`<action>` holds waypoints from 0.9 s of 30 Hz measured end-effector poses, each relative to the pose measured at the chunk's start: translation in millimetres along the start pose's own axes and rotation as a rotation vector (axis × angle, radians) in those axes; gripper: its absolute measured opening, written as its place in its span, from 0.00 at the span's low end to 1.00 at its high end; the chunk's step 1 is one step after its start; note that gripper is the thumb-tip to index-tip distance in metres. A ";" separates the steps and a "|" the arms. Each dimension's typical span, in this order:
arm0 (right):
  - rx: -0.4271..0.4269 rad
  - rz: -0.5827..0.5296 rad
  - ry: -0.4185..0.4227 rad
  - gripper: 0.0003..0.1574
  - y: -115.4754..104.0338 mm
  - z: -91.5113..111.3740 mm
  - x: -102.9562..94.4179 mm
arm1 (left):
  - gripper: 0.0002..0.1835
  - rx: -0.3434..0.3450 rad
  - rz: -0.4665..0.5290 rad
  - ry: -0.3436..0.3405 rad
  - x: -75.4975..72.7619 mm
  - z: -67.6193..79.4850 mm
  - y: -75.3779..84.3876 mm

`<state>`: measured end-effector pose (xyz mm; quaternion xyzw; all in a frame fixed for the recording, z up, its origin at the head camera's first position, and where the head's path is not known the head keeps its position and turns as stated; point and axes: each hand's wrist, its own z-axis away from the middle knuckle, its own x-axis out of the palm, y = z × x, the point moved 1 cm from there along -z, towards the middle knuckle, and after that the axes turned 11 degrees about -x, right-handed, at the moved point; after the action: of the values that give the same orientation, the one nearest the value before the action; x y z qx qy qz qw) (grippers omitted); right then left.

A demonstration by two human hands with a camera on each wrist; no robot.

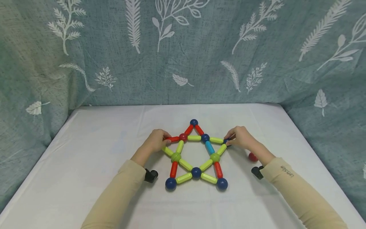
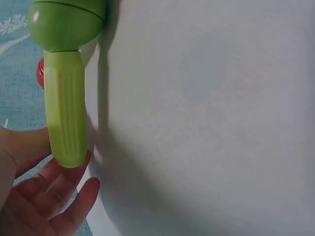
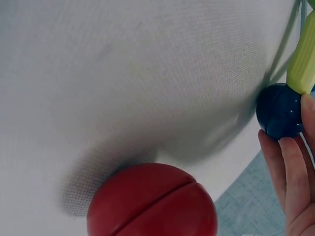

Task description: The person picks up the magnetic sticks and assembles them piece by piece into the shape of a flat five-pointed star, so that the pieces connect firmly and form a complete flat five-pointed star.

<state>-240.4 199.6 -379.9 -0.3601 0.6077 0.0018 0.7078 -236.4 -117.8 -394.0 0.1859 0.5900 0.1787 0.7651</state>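
Note:
A flat star of magnetic rods and balls lies on the white table. My left hand (image 1: 155, 140) is at the star's left point, pinching the outer end of a red magnetic rod (image 1: 173, 139) between thumb and fingers. Right below, a yellow-green rod (image 2: 65, 108) runs from a green ball (image 2: 66, 24) to those same fingers; no ball shows at that corner. On the other side my right hand (image 1: 240, 137) pinches a dark blue ball (image 3: 279, 112) at the star's right point, where two yellow-green rods meet it.
A loose red ball (image 1: 253, 157) lies beneath the right forearm. Dark blue balls form the star's top (image 1: 193, 122) and lower points. Black wrist cameras hang at both cuffs, and a patterned green-blue cloth (image 1: 183, 63) rises behind the table.

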 end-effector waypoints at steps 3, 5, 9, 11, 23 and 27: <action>-0.009 0.005 -0.005 0.10 -0.1 -1.0 -0.2 | 0.17 0.033 -0.025 0.064 -2.6 7.3 -0.1; -0.019 0.009 -0.010 0.09 -0.6 -1.1 -0.8 | 0.18 0.062 -0.048 0.113 -6.1 16.2 2.2; -0.024 0.013 -0.018 0.08 -0.4 -1.3 -1.3 | 0.17 0.108 -0.077 0.141 -10.3 45.8 11.5; -0.023 0.012 -0.018 0.08 -0.5 -0.9 -0.9 | 0.14 0.120 -0.098 0.111 -9.5 64.8 16.1; -0.017 0.001 -0.007 0.09 0.8 0.8 1.1 | 0.14 0.202 -0.087 -0.065 20.9 134.4 8.2; -0.011 -0.011 -0.005 0.09 0.2 0.9 2.2 | 0.15 0.226 -0.089 -0.002 29.4 135.1 4.6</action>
<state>-239.2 199.2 -381.9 -0.3674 0.6039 0.0024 0.7074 -98.6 -109.2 -384.6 0.2448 0.6131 0.0765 0.7472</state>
